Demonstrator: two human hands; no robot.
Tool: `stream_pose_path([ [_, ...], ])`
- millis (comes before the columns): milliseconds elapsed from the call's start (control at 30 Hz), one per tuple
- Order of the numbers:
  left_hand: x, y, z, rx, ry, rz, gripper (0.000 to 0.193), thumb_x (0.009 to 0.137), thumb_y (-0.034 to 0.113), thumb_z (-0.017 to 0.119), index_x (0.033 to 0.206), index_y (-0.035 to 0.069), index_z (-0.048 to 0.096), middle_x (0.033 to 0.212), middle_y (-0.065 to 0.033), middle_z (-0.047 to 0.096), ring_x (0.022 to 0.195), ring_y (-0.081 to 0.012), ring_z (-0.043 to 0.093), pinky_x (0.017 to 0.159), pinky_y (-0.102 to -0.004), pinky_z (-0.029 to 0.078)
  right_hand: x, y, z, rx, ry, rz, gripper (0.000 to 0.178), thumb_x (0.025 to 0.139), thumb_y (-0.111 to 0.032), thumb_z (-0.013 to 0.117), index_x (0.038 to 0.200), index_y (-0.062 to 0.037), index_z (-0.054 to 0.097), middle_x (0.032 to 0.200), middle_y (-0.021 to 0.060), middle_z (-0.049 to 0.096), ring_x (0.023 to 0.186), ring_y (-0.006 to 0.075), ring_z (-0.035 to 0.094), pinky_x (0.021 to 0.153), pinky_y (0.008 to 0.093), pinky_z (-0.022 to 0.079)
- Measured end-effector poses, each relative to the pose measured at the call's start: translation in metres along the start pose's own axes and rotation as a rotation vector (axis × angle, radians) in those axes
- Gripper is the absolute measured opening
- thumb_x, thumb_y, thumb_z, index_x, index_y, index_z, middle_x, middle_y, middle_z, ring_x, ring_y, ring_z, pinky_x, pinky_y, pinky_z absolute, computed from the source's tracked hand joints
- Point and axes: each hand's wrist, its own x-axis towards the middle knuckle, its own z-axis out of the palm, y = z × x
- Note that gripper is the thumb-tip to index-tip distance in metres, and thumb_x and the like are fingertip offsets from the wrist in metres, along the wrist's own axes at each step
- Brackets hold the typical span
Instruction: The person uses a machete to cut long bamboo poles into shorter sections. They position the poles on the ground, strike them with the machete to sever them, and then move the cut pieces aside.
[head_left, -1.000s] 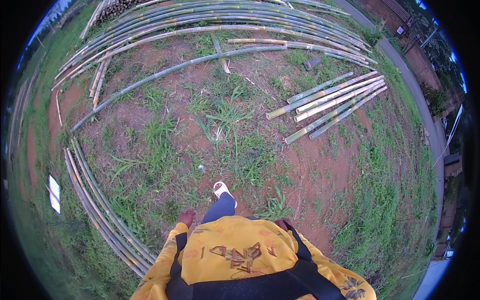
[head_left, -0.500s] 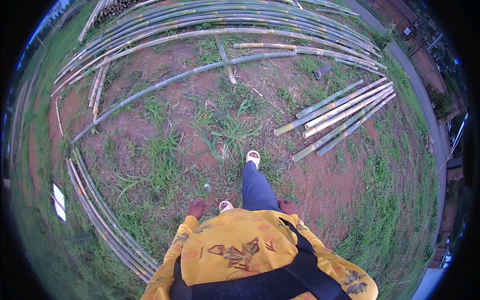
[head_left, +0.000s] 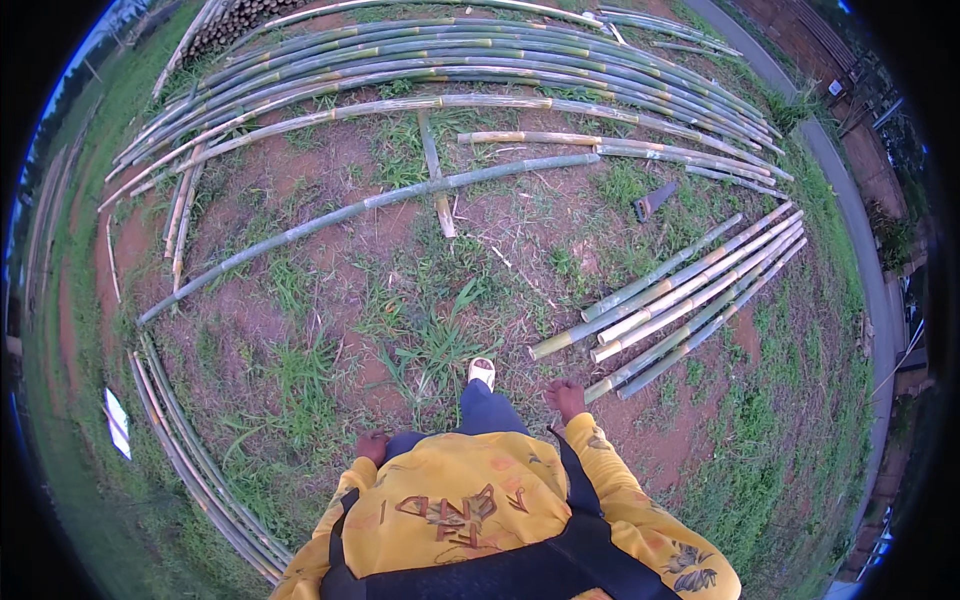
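Note:
My left hand hangs beside my left thigh, its fingers loosely bent and apart, with nothing visible in it. Further forward, my right hand is also empty, fingers loosely spread. It appears close to the near ends of several cut bamboo poles lying side by side on the ground at the right, but seems not to touch them. Beyond these poles lies a handsaw with a dark blade. A single long green bamboo pole stretches across the ground ahead, over a short flat bamboo piece.
Many long bamboo poles lie in rows across the far side. More poles lie along the left, near a white sheet-like object. Grass tufts grow ahead of my sandalled foot. A paved path runs along the right.
I have stepped forward, so the poles and saw appear lower and closer. My right hand has swung forward toward the cut poles; my left hand has moved back beside my thigh.

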Motion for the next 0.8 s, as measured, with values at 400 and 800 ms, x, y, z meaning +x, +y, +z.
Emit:
stream_pose_path([
  [400, 0.084, 0.179, -0.008, -0.385, -0.31, -0.037, 0.059, 0.095, 0.044, 0.064, 0.135, 0.001, 0.062, 0.125, -0.0158, 0.07, 0.11, -0.0253, 0.068, 0.102, -0.0351, 0.049, 0.101, -0.087, 0.009, 0.025, -0.104, 0.175, 0.03, 0.099, -0.018, 0.055, 0.123, -0.0013, 0.059, 0.102, 0.0131, 0.072, 0.084, 0.0262, 0.071, 0.064, 0.035, 0.056],
  [800, 0.196, 0.281, -0.02, -0.865, -0.477, -0.144, 0.075, 0.091, 0.057, 0.063, 0.142, 0.002, 0.056, 0.141, -0.015, 0.06, 0.128, -0.0281, 0.058, 0.114, -0.0372, 0.039, 0.27, -0.199, 0.084, -0.733, -0.459, -0.2, 0.023, 0.086, -0.023, 0.069, 0.101, -0.0058, 0.072, 0.099, 0.011, 0.075, 0.087, 0.0274, 0.073, 0.081, 0.0435, 0.057],
])
